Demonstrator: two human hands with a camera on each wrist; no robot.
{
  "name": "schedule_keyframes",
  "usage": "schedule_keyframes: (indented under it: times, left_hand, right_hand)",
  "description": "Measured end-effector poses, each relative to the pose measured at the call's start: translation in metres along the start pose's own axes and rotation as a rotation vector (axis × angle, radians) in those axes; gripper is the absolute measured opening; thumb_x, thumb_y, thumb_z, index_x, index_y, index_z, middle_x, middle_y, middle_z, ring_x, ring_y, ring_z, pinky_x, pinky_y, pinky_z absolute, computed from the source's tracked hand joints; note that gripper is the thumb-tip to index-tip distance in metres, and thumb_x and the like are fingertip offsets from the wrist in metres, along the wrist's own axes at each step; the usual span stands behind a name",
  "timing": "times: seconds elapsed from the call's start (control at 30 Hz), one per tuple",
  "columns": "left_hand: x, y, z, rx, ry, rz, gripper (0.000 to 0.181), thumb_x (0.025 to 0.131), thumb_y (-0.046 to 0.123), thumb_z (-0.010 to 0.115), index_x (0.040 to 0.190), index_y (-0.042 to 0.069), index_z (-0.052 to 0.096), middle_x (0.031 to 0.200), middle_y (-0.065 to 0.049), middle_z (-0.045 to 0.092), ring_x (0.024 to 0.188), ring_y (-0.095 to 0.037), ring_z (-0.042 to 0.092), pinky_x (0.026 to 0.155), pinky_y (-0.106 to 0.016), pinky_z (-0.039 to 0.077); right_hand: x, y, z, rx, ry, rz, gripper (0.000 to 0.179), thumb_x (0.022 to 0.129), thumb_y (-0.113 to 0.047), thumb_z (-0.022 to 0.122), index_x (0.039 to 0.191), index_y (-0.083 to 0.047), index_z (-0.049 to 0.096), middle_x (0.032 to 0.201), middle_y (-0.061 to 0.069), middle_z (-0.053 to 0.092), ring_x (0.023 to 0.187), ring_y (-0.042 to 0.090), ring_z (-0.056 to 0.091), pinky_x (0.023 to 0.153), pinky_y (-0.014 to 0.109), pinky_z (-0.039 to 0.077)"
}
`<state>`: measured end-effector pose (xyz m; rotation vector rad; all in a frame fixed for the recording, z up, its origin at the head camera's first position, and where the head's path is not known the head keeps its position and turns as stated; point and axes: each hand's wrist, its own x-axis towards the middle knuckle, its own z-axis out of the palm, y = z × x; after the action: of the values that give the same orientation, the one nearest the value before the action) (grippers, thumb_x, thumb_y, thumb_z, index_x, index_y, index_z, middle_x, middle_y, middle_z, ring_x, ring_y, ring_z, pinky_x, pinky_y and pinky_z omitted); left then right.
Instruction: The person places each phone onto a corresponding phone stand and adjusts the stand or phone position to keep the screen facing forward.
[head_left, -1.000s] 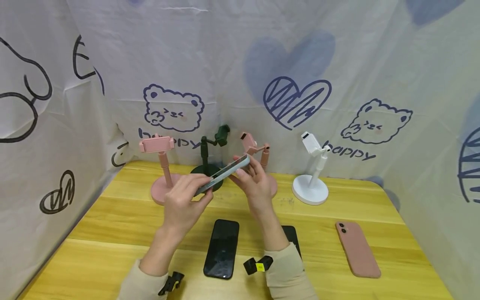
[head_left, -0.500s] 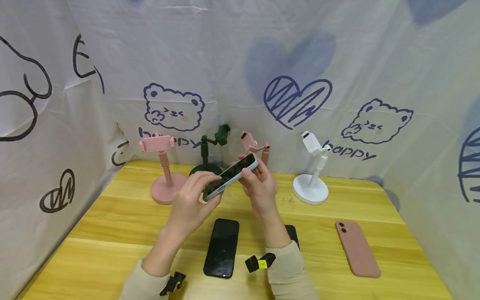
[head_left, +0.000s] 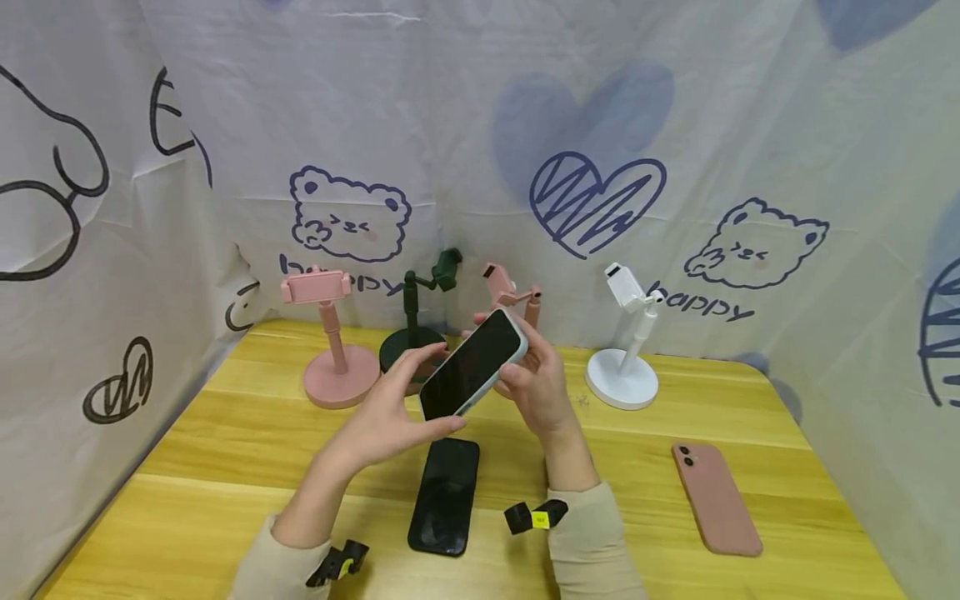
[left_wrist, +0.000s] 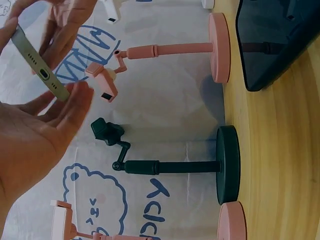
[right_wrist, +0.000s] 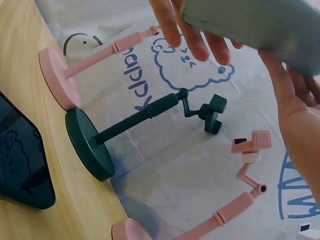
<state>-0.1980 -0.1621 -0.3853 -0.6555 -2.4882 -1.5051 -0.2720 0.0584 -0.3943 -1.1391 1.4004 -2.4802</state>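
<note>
In the head view, my right hand (head_left: 536, 379) holds a phone (head_left: 474, 367) in a pale blue-grey case, tilted above the table with its dark screen facing up toward me. At the phone's lower left end, my left hand (head_left: 390, 417) has its thumb and fingers spread around the corners; whether they touch it is hard to tell. From the left wrist, the edge with the charging port shows beside the left hand (left_wrist: 37, 135). A grey-green case back (right_wrist: 255, 25) fills the top of the right wrist view. Below the hands lies a black phone (head_left: 444, 497).
Along the back stand a pink phone stand (head_left: 337, 379), a dark green stand (head_left: 411, 304), a second pink stand (head_left: 501, 285) partly behind the right hand, and a white stand (head_left: 622, 379). A pink phone (head_left: 716, 500) lies face down at the right. Printed cloth (head_left: 480, 100) hangs behind.
The held phone has turned from nearly edge-on to show its screen. My left fingers have moved off the screen and spread apart. The right forearm has shifted slightly right, hiding another dark phone.
</note>
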Motion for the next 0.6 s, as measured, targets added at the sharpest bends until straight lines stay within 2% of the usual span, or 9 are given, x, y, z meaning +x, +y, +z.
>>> schedule_keyframes:
  times: [0.13,0.3,0.43,0.5,0.6]
  left_hand:
    - [0.0,0.0,0.002,-0.008,-0.048,-0.021,0.085,0.083,0.026,0.09,0.154,0.014,0.044,0.145,-0.007,0.054,0.129,-0.028,0.054,0.109,-0.055,0.049]
    - [0.0,0.0,0.004,0.011,-0.015,0.004,0.081,0.082,0.026,0.09,0.15,0.014,0.05,0.138,-0.005,0.059,0.121,-0.024,0.057,0.104,-0.053,0.053]
    - [0.0,0.0,0.007,0.013,0.075,0.042,0.08,0.08,0.024,0.092,0.148,0.014,0.053,0.135,-0.005,0.06,0.116,-0.023,0.059,0.101,-0.05,0.055]
    - [0.0,0.001,0.009,0.041,0.145,0.07,0.081,0.077,0.024,0.094,0.147,0.014,0.055,0.133,-0.005,0.06,0.113,-0.022,0.059,0.1,-0.049,0.056]
    - [0.001,0.0,0.011,0.135,0.269,0.141,0.084,0.073,0.024,0.097,0.146,0.013,0.056,0.133,-0.007,0.06,0.111,-0.022,0.059,0.096,-0.047,0.058]
  right_hand:
    - [0.0,-0.002,-0.004,0.04,-0.087,-0.006,0.081,0.086,-0.039,0.087,0.152,-0.008,0.052,0.143,0.008,0.062,0.129,0.027,0.063,0.096,0.042,0.059]
    - [0.0,-0.003,-0.006,0.057,-0.131,0.002,0.076,0.087,-0.037,0.086,0.153,-0.014,0.054,0.147,0.008,0.06,0.132,0.027,0.061,0.097,0.042,0.058]
    - [-0.001,-0.005,-0.004,0.069,-0.113,0.003,0.069,0.089,-0.037,0.085,0.15,-0.019,0.058,0.151,0.006,0.057,0.133,0.024,0.06,0.1,0.04,0.057]
    - [-0.002,-0.005,-0.002,0.068,-0.066,0.005,0.062,0.089,-0.036,0.085,0.145,-0.021,0.063,0.145,0.003,0.062,0.126,0.019,0.064,0.1,0.037,0.057]
    - [-0.003,-0.007,0.003,0.046,0.019,0.009,0.044,0.094,-0.029,0.08,0.136,-0.024,0.07,0.131,-0.001,0.07,0.111,0.014,0.069,0.097,0.031,0.058]
